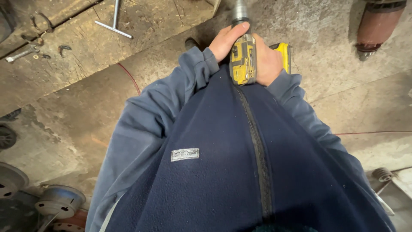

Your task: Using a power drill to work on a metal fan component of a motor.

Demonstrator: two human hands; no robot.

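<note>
I see both grips closed on yellow drill [243,58] | left hand [227,41] atop body | right hand [268,64] at handle | T-handle wrench [114,23] on floor [64,129]

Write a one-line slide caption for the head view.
Both hands, left and right, grip a worn yellow drill against a blue fleece jacket, above a dusty concrete floor.

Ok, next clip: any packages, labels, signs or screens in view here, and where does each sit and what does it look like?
Sewn patch: on the chest of the dark blue fleece jacket, left of the zip; small grey rectangle with a pale border.
Sticker panel: on the top of the yellow and black power drill held by both hands; worn and scuffed.
No packages, signs or screens.
</note>
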